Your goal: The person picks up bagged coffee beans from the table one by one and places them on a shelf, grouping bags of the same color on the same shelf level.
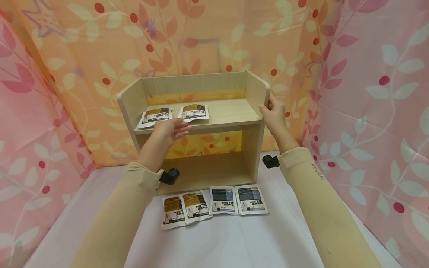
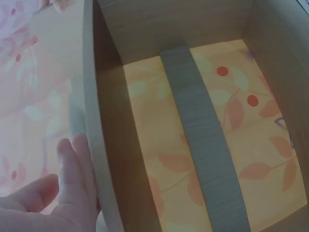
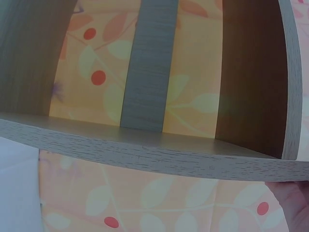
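A light wooden two-level shelf [image 1: 231,109] stands on a white table against patterned curtains. Two brown-labelled pouches [image 1: 155,116] [image 1: 194,111] lie on its upper board at the left. My left hand [image 1: 172,128] reaches to the front edge of that board just below the pouches, fingers stretched out and holding nothing. In the left wrist view its fingers [image 2: 72,169] lie beside the board's edge [image 2: 99,145]. My right hand [image 1: 273,113] grips the top front corner of the shelf's right side panel. Only a sliver of that hand [image 3: 294,203] shows under the board [image 3: 145,154].
Several pouches lie in a row on the white table [image 1: 234,242] in front of the shelf: two brown [image 1: 173,210] [image 1: 196,206] and two blue [image 1: 223,200] [image 1: 251,199]. The lower compartment [image 1: 207,169] holds nothing. Pink and orange leaf curtains [image 1: 368,93] close in all sides.
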